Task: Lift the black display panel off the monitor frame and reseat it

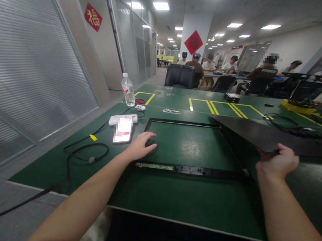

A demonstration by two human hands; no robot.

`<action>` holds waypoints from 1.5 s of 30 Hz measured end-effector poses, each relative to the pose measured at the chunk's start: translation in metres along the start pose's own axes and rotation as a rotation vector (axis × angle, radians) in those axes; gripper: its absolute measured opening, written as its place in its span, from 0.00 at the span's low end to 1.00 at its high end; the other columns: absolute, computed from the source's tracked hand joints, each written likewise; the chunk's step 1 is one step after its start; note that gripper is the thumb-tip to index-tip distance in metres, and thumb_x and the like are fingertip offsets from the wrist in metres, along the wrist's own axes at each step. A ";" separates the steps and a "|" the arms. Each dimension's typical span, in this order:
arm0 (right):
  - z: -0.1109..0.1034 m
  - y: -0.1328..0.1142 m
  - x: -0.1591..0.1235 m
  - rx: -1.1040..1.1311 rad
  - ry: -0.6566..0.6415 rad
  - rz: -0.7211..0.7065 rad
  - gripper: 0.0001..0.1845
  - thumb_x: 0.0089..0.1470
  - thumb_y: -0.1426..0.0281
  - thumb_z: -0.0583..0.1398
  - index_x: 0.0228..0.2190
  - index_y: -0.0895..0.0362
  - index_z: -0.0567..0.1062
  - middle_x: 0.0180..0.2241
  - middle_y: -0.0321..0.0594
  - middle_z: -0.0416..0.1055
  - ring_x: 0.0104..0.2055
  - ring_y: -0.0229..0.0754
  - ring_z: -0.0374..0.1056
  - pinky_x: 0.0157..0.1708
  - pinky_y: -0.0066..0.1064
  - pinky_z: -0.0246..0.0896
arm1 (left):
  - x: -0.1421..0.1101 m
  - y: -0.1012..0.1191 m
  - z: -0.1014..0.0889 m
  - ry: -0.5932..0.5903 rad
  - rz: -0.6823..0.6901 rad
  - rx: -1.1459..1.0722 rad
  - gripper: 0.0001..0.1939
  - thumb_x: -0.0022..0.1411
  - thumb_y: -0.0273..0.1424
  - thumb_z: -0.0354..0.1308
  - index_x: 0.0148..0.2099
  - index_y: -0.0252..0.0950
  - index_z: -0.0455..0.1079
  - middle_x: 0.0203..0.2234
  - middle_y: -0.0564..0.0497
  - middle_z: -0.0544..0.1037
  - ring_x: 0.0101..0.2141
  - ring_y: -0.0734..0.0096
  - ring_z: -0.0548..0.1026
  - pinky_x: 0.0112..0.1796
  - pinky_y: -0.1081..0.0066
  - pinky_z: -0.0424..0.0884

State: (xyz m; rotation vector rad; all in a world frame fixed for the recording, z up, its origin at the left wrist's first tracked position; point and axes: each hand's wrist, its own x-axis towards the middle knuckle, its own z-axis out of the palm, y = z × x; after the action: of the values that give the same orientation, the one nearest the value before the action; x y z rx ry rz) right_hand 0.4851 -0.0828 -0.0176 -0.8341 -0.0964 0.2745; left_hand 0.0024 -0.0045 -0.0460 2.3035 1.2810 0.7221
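Both forearms (89,194) enter from the near side and extend over the green table (183,199). Left hand (142,145): fingers spread, thumb apart, positioned at the left side of the rectangular black frame (207,172); whether it touches the frame cannot be told. Right hand (281,162): fingers closed on the near edge of the flat black panel (259,136).

The frame lies flat on the table in front of the person, with its long axis running left to right. Its near rail carries a narrow green circuit board (154,166) toward the left end. The panel is raised and tilted at the right of the frame, one corner pointing to the far left.

Left of the frame, a capped plastic bottle (128,92) stands upright and contains clear liquid. Farther back stands a clear plastic cup (168,91); its contents cannot be told. At far right, a yellow tray (295,108) holds dark parts, not individually distinguishable.
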 end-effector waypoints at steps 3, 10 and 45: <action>0.001 0.001 -0.008 0.030 0.003 -0.078 0.24 0.36 0.78 0.59 0.37 0.49 0.64 0.38 0.30 0.70 0.40 0.39 0.75 0.28 0.27 0.77 | 0.000 -0.002 0.000 -0.014 0.014 0.011 0.27 0.69 0.46 0.59 0.63 0.36 0.77 0.65 0.34 0.79 0.67 0.41 0.76 0.69 0.44 0.70; 0.001 0.005 -0.012 -0.054 -0.044 -0.043 0.28 0.38 0.79 0.58 0.43 0.48 0.65 0.43 0.30 0.72 0.40 0.37 0.77 0.30 0.27 0.79 | 0.000 -0.004 0.000 -0.042 0.025 0.026 0.28 0.68 0.47 0.59 0.62 0.36 0.77 0.64 0.34 0.79 0.66 0.41 0.76 0.69 0.42 0.70; -0.008 0.022 -0.011 -0.385 -0.187 0.278 0.03 0.64 0.73 0.58 0.38 0.53 0.71 0.28 0.35 0.77 0.26 0.41 0.80 0.24 0.28 0.78 | 0.000 -0.003 0.000 -0.086 0.067 0.045 0.25 0.67 0.47 0.61 0.58 0.39 0.80 0.61 0.35 0.81 0.64 0.39 0.77 0.68 0.40 0.70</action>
State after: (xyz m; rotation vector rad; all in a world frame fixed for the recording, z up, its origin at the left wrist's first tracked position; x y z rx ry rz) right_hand 0.4712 -0.0776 -0.0388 -1.2057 -0.2133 0.6094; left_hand 0.0004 -0.0033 -0.0476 2.3959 1.1988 0.6143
